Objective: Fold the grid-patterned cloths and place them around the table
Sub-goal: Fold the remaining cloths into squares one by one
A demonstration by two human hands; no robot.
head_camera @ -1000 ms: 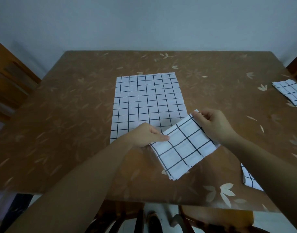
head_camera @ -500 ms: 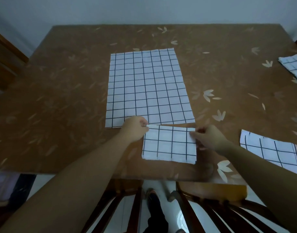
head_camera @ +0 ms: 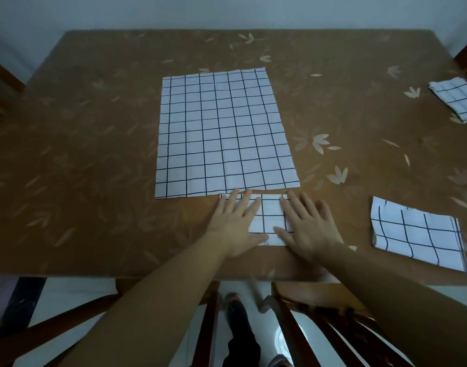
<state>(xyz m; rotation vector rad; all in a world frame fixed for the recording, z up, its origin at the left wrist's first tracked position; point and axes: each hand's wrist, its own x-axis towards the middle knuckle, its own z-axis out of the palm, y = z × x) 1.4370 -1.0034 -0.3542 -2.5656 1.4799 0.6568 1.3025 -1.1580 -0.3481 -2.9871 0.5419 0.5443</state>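
Brown leaf-print counter (head_camera: 94, 160), wooden chair (head_camera: 301, 321) tucked under near edge, grey wall (head_camera: 227, 11) behind, pale floor (head_camera: 76, 290).

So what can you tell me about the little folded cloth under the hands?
The little folded cloth is white with thin dark grid lines and looks like soft fabric. It lies flat near the table's front edge, folded into a small rectangle. The left hand and right hand press flat on its two ends, fingers spread, hiding much of it. Its far edge sits right by the big unfolded cloth; whether they touch is unclear.
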